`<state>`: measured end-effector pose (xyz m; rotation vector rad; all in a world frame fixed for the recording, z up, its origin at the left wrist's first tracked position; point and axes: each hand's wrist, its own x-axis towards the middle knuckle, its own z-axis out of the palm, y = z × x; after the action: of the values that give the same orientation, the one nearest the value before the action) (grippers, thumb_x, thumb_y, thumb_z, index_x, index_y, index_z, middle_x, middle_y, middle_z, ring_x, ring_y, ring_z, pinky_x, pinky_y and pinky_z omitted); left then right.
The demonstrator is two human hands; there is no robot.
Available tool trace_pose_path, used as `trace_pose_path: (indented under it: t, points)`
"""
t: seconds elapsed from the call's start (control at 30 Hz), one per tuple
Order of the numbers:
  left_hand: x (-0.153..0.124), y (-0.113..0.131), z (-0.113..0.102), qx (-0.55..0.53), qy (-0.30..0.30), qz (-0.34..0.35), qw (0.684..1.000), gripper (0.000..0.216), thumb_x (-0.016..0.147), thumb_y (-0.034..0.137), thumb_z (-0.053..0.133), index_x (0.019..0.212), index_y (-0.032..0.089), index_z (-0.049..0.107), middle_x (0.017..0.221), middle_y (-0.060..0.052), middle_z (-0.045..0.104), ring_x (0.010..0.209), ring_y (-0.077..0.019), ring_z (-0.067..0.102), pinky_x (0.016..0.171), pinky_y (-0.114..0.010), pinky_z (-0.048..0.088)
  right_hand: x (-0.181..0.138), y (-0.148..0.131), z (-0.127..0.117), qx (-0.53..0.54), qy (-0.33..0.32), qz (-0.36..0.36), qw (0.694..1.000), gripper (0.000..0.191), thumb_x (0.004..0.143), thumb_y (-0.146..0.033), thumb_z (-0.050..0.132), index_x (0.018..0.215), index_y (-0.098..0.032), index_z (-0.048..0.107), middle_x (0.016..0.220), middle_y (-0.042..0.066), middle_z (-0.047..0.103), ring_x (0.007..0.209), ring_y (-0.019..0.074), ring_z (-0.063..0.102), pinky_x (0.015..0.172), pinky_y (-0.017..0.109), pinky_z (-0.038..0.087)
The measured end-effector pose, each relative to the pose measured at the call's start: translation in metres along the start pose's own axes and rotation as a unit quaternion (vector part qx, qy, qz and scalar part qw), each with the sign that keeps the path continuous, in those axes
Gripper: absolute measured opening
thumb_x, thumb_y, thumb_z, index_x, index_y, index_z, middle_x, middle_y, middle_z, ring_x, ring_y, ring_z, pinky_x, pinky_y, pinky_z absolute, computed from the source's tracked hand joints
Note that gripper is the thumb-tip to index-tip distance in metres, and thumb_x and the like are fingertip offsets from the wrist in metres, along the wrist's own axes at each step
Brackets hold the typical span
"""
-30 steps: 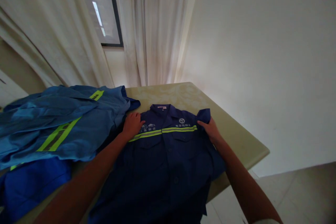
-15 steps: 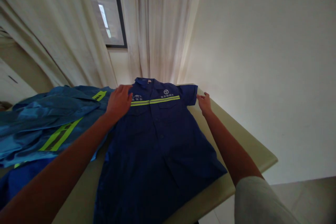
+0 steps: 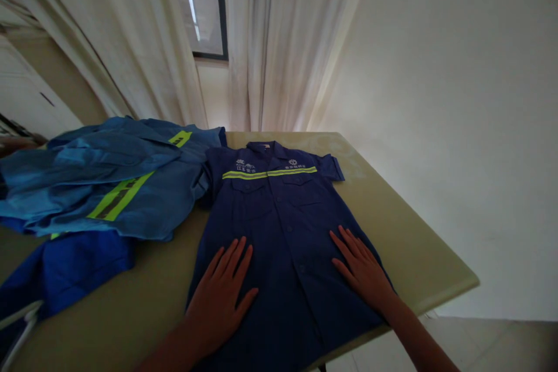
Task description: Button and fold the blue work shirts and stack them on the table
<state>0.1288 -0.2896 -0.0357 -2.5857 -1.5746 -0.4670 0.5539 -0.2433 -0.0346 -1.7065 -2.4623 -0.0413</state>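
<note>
A dark blue short-sleeved work shirt (image 3: 279,215) lies front up, its collar toward the window and a yellow-green reflective stripe across the chest. My left hand (image 3: 224,290) rests flat on the lower left part of the shirt, fingers spread. On the lower right part, my right hand (image 3: 360,264) also lies flat with its fingers apart. Neither hand grips the cloth. The shirt's bottom hem runs toward the near table edge and is partly out of view.
The shirt lies on a yellowish-green table (image 3: 405,244). To the left are heaped lighter blue work clothes (image 3: 100,168) with reflective bands, and a bright blue garment (image 3: 87,267). A white curved object (image 3: 26,319) shows at lower left. Curtains (image 3: 292,40) and a wall (image 3: 462,128) border the table.
Both hands have come down from the shirt's shoulder and sleeve area to its lower front and now lie flat on it. The camera view has shifted, too.
</note>
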Motion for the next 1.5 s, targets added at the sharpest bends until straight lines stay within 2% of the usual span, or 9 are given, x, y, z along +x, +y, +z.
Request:
trace_pose_path:
  t: [0.1,0.17,0.3,0.4,0.63,0.77,1.13,1.33,1.5]
  points:
    - [0.023,-0.001,-0.012,-0.063,-0.036,0.013,0.997,0.066,0.102,0.063,0.051,0.157,0.027,0.052,0.16,-0.009,0.057,0.141,-0.0317,0.058,0.114,-0.049,0.05,-0.025,0.014,-0.003,-0.017,0.005,0.003,1.0,0.069,0.11,-0.058,0.041,0.172,-0.038,0.019,0.177,0.003,0.025,0.158,0.0315,0.038,0.126,0.055,0.04]
    - [0.054,-0.024,-0.026,-0.105,-0.046,-0.021,0.993,0.049,0.107,0.055,0.044,0.142,0.027,0.065,0.138,-0.008,0.072,0.123,-0.027,0.069,0.104,-0.042,0.055,-0.036,0.019,-0.005,-0.023,0.008,0.008,1.0,0.069,0.11,-0.058,0.042,0.172,-0.038,0.02,0.177,0.003,0.024,0.157,0.0322,0.04,0.125,0.055,0.041]
    - [0.134,-0.096,-0.053,-0.024,0.044,-0.166,0.985,0.039,0.106,0.037,0.041,0.124,0.017,0.069,0.124,-0.015,0.072,0.117,-0.0307,0.066,0.107,-0.044,0.051,-0.043,0.018,-0.007,-0.022,0.008,0.026,0.999,0.067,0.11,-0.058,0.041,0.172,-0.038,0.021,0.177,0.003,0.025,0.158,0.0317,0.039,0.125,0.055,0.04]
    - [0.173,-0.136,-0.055,0.067,0.014,-0.226,0.972,0.047,0.1,0.043,0.051,0.132,0.011,0.065,0.13,-0.022,0.067,0.121,-0.0392,0.061,0.102,-0.05,0.05,-0.04,0.015,-0.007,-0.018,0.005,0.031,0.999,0.066,0.11,-0.058,0.041,0.171,-0.037,0.024,0.177,0.003,0.026,0.159,0.0313,0.037,0.126,0.055,0.039]
    - [0.177,-0.203,-0.015,0.036,-0.001,-0.257,0.966,0.07,0.1,0.054,0.048,0.159,0.015,0.045,0.151,-0.024,0.057,0.135,-0.0453,0.053,0.106,-0.062,0.044,-0.041,0.016,-0.005,-0.019,0.005,0.037,0.999,0.067,0.11,-0.058,0.044,0.171,-0.038,0.026,0.177,0.003,0.026,0.158,0.0305,0.038,0.126,0.055,0.039]
    - [0.176,-0.236,-0.006,0.023,0.005,-0.293,0.956,0.07,0.099,0.055,0.051,0.155,0.013,0.05,0.152,-0.026,0.055,0.137,-0.0478,0.052,0.107,-0.063,0.043,-0.041,0.015,-0.006,-0.013,0.006,0.04,0.999,0.066,0.109,-0.058,0.045,0.17,-0.038,0.027,0.177,0.002,0.027,0.158,0.0302,0.038,0.127,0.055,0.039]
    - [0.195,-0.241,-0.025,-0.054,-0.012,-0.389,0.919,0.065,0.087,0.047,0.073,0.139,0.011,0.06,0.141,-0.026,0.066,0.131,-0.0446,0.061,0.103,-0.058,0.05,-0.04,0.012,-0.007,0.001,0.002,0.055,0.999,0.067,0.108,-0.061,0.045,0.17,-0.04,0.029,0.176,0.001,0.027,0.157,0.0306,0.04,0.127,0.057,0.038]
    - [0.211,-0.222,-0.054,-0.061,0.028,-0.321,0.945,0.046,0.1,0.047,0.054,0.13,0.015,0.067,0.129,-0.017,0.074,0.123,-0.038,0.067,0.103,-0.049,0.052,-0.04,0.013,-0.008,0.005,0.013,0.051,0.999,0.066,0.108,-0.06,0.044,0.169,-0.04,0.03,0.176,0.001,0.028,0.156,0.0314,0.042,0.126,0.057,0.04]
    - [0.22,-0.244,-0.093,-0.046,0.063,-0.365,0.928,0.053,0.1,0.041,0.049,0.136,0.004,0.058,0.134,-0.022,0.069,0.123,-0.0371,0.066,0.104,-0.048,0.053,-0.035,0.0,-0.002,-0.001,0.023,0.055,0.998,0.065,0.109,-0.059,0.044,0.169,-0.038,0.031,0.176,0.002,0.03,0.158,0.0309,0.039,0.127,0.056,0.038]
